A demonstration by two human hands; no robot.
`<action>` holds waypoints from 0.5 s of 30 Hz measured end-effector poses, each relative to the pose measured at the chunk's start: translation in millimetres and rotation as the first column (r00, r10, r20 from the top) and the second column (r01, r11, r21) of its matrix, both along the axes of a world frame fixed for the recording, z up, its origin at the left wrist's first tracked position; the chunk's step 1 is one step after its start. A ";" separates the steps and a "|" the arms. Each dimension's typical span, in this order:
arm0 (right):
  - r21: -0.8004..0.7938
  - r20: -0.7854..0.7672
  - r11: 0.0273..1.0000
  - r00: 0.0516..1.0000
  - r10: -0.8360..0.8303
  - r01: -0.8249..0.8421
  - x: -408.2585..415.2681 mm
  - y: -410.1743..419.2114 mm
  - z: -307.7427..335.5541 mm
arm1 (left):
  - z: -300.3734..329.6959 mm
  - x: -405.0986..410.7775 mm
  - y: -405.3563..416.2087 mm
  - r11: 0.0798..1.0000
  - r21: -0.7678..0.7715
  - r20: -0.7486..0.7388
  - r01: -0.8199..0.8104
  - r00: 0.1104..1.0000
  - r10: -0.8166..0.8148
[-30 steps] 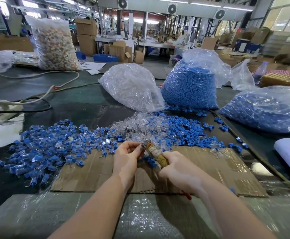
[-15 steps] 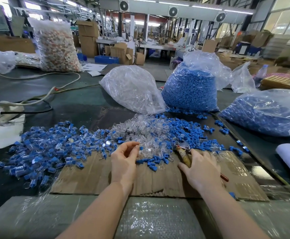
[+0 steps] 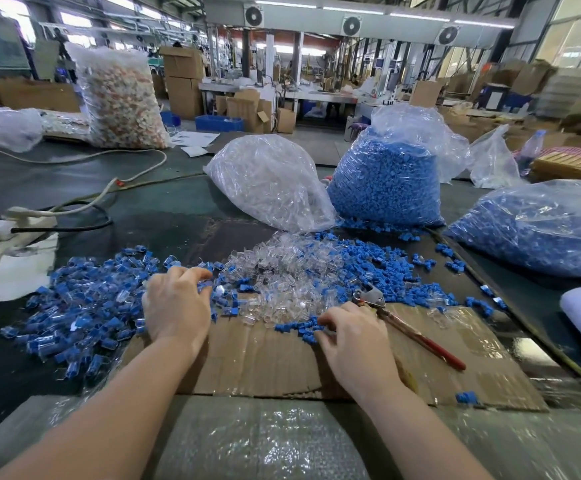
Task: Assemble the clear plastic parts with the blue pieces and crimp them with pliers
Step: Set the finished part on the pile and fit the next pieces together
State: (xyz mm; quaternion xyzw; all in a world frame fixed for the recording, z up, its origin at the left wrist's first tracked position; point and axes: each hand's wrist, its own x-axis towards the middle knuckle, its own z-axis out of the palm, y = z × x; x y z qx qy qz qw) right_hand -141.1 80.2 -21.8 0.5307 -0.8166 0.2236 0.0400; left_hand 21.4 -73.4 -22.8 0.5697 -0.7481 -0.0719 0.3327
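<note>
Resting palm-down on the heap of assembled blue-and-clear plastic parts [image 3: 74, 306], the left hand [image 3: 176, 306] has loosely curled fingers; whether it holds one is unclear. The right hand [image 3: 355, 337] picks with bent fingers at loose blue plastic pieces [image 3: 303, 329] on the flattened brown cardboard sheet [image 3: 265, 358]. Red-handled metal pliers [image 3: 403, 327] lie beside it, near the pile of clear plastic parts [image 3: 282, 271].

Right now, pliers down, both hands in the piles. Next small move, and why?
Probably the right hand pinches one loose blue piece at its fingertips, since the pliers lie released on the cardboard. The left hand rests on the assembled pile, so a clear part comes next.
</note>
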 end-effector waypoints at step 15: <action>-0.059 -0.026 0.998 1.000 0.011 -0.013 2.3 -5.2 -19.7 | -6.3 -15.4 18.9 0.895 0.078 0.050 0.440 0.895 -0.444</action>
